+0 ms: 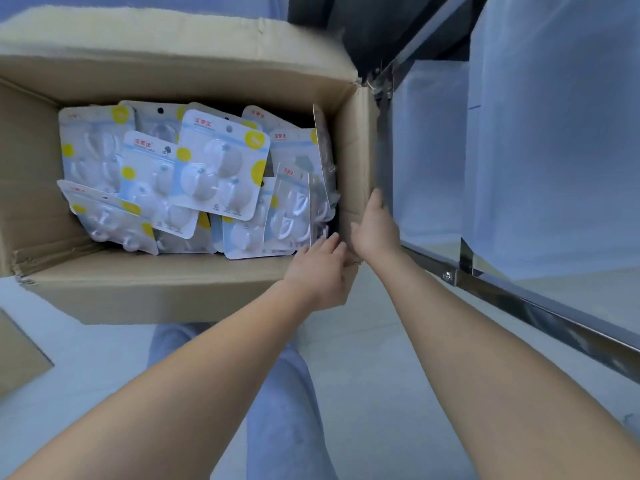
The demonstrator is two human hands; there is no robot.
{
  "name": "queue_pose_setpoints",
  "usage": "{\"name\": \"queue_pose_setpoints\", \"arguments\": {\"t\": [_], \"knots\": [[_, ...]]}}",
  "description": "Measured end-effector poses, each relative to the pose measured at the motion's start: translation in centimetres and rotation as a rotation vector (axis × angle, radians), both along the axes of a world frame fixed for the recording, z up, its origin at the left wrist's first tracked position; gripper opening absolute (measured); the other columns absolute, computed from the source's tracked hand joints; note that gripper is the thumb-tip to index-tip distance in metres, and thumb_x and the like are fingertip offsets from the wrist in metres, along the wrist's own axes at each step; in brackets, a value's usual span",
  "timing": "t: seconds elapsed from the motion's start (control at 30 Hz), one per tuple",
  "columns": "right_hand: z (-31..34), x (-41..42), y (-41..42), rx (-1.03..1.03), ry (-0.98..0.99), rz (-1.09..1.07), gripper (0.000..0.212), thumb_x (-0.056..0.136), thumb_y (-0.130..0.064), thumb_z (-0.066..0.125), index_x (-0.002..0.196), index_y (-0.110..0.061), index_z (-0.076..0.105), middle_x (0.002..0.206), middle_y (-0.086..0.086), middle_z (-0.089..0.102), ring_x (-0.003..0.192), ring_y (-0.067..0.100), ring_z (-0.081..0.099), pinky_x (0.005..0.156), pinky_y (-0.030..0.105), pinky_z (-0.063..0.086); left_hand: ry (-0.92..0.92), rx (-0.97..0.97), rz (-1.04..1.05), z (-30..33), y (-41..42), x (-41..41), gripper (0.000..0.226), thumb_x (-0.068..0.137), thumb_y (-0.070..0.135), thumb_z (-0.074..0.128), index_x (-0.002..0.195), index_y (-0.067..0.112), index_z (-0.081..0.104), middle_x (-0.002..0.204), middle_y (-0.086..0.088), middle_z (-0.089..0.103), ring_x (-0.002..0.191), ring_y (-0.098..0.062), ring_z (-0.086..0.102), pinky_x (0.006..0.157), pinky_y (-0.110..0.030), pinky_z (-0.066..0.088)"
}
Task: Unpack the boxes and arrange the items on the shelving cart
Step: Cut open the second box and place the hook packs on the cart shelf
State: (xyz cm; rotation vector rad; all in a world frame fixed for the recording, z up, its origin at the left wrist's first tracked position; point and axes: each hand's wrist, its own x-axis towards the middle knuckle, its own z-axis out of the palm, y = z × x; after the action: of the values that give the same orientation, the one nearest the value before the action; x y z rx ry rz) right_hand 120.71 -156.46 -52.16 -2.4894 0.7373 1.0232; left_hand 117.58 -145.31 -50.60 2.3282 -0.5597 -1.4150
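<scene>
Kneeling in pale blue trousers nearest the camera; reaching both bare forearms forward from there; resting the left hand on the near right corner of the open cardboard box, fingers straight and close together, tips lying just inside the rim beside the upright packs; gripping the box's right end wall with the right hand, just right of the left hand, thumb inside and fingers curling round the outside; holding, ahead and left of both hands, a loose pile of blister packs of white hooks filling the box floor; standing just right of the right hand, the shelving cart with its metal rails and pale panels.
</scene>
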Motion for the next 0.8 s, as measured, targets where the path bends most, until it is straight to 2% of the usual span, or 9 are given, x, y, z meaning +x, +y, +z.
{"name": "queue_pose_setpoints", "arguments": {"t": [0.1,0.23,0.3,0.33,0.4,0.47,0.57,0.63,0.8], "knots": [[-0.7,1.0,-0.4,0.013,-0.006,-0.096,0.022,0.086,0.0,0.044,0.099,-0.009,0.03,0.098,0.013,0.045,0.092,0.033,0.049,0.07,0.031,0.031,-0.03,-0.002,0.026,-0.3,1.0,0.4,0.055,0.092,0.023,0.041,0.144,0.009,0.028,0.155,-0.006,0.018,0.138,-0.023,0.026,0.108,-0.032,0.022],[-0.8,1.1,-1.1,0.045,0.007,-0.12,0.021,0.083,0.003,0.042,0.094,-0.009,0.028,0.075,0.006,0.039,0.078,0.031,0.042,0.064,0.033,0.03,-0.037,-0.05,0.125,0.4,2.4,1.0,0.05,0.092,0.015,0.041,0.141,0.009,0.036,0.148,-0.004,0.032,0.13,-0.024,0.038,0.102,-0.032,0.034],[-0.6,1.1,-0.9,0.057,0.012,-0.113,0.021,0.084,0.0,0.045,0.101,-0.007,0.034,0.086,0.008,0.048,0.088,0.036,0.047,0.067,0.036,0.035,-0.022,-0.065,0.161,0.9,2.9,1.4,0.047,0.092,0.013,0.039,0.139,0.009,0.04,0.145,-0.003,0.036,0.127,-0.025,0.04,0.098,-0.033,0.037],[-0.5,0.9,-0.6,0.028,0.01,-0.106,0.029,0.086,-0.003,0.047,0.112,-0.004,0.037,0.105,0.013,0.051,0.101,0.037,0.048,0.076,0.039,0.038,-0.026,-0.069,0.181,1.1,3.2,1.5,0.045,0.091,0.012,0.039,0.136,0.008,0.043,0.142,-0.004,0.039,0.125,-0.025,0.041,0.097,-0.034,0.039],[-0.2,0.3,0.5,-0.061,-0.048,-0.099,0.058,0.086,-0.009,0.052,0.138,0.0,0.026,0.141,0.018,0.033,0.126,0.036,0.034,0.1,0.038,0.031,-0.044,-0.065,0.215,1.3,4.1,1.8,0.04,0.091,0.011,0.039,0.13,0.007,0.048,0.134,-0.006,0.045,0.121,-0.026,0.043,0.095,-0.038,0.04],[0.8,-0.6,2.1,-0.065,-0.187,-0.071,0.068,0.086,-0.009,0.051,0.145,-0.001,0.019,0.15,0.016,0.019,0.134,0.033,0.022,0.109,0.035,0.018,-0.045,-0.028,0.238,1.3,5.4,1.8,0.036,0.092,0.011,0.039,0.125,0.005,0.051,0.128,-0.007,0.049,0.118,-0.026,0.044,0.093,-0.038,0.041],[2.0,-1.7,4.8,0.109,-0.323,-0.079,0.053,0.085,-0.008,0.051,0.137,-0.005,0.037,0.143,0.013,0.032,0.131,0.03,0.03,0.105,0.031,0.023,-0.015,0.046,0.268,1.4,7.9,1.9,0.035,0.092,0.013,0.039,0.124,0.006,0.052,0.125,-0.009,0.05,0.117,-0.026,0.045,0.09,-0.036,0.042],[2.3,-1.9,6.6,0.205,-0.252,-0.126,0.04,0.086,-0.016,0.054,0.124,-0.006,0.048,0.131,0.011,0.044,0.121,0.028,0.042,0.097,0.032,0.034,0.002,0.078,0.315,1.6,9.7,2.3,0.037,0.093,0.015,0.039,0.128,0.01,0.05,0.127,-0.008,0.049,0.119,-0.025,0.045,0.091,-0.035,0.04],[1.5,-0.9,10.2,0.11,-0.048,-0.119,0.043,0.087,-0.025,0.059,0.12,-0.007,0.038,0.119,0.012,0.055,0.107,0.033,0.054,0.073,0.035,0.041,0.048,0.098,0.56,1.6,13.6,3.4,0.041,0.093,0.016,0.041,0.134,0.014,0.048,0.136,-0.004,0.05,0.122,-0.023,0.048,0.1,-0.035,0.04]]}}
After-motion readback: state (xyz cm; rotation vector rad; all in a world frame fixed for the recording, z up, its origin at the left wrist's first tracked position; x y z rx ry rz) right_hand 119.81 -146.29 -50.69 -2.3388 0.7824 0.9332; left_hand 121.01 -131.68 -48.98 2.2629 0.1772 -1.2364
